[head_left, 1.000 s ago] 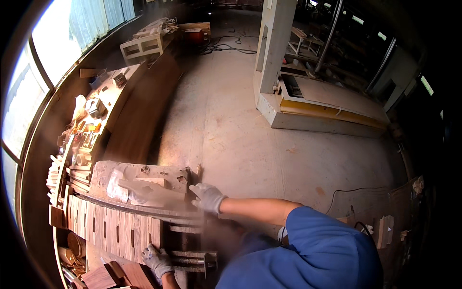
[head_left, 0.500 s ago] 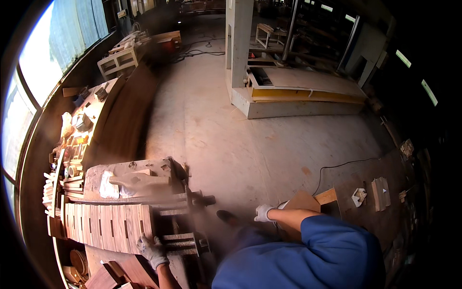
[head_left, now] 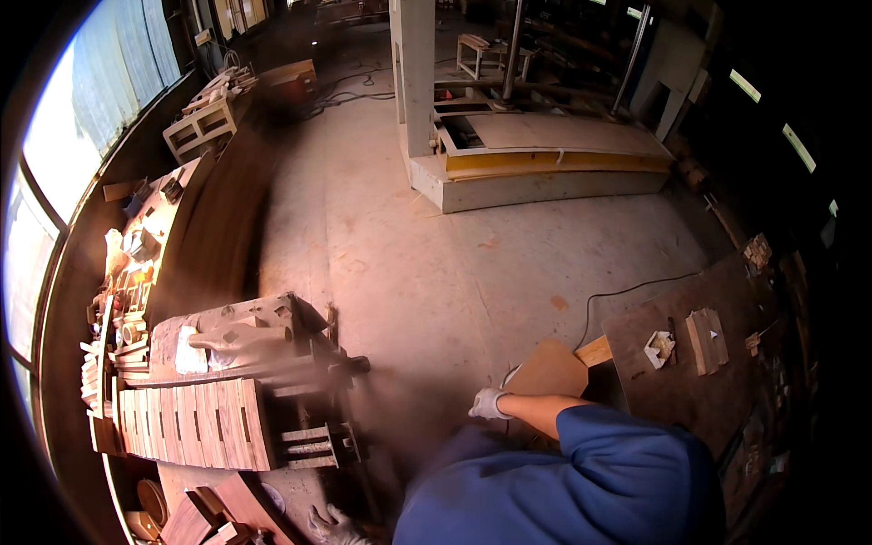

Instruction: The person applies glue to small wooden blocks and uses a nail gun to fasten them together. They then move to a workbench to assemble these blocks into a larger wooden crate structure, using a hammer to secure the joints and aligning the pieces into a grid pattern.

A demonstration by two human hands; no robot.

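Note:
My left hand (head_left: 336,527), in a pale work glove, is at the lower edge, below the metal clamp bars (head_left: 312,448). Its fingers are apart and nothing shows in them. Left of the bars lies a row of wooden strips (head_left: 195,422) set side by side, with dark slots between some of them; my left hand does not touch it. My right hand (head_left: 488,404), gloved too, is held out in front of my blue sleeve, over the floor. Its fingers are curled closed, and whatever they may hold is hidden. Just beyond it is a brown board (head_left: 547,371).
Curved dark wood pieces (head_left: 245,509) lie at the lower left. A cluttered bench (head_left: 173,213) runs along the windows. On the right stands a dark table (head_left: 636,313) with wood scraps (head_left: 707,341). A black cable (head_left: 627,289) crosses the floor. Farther off is a press-like machine (head_left: 554,186).
My left hand has left the right end of the wooden strips and moved down and right to the lower edge. The right hand stays closed, slightly further left. The whole view has shifted a little.

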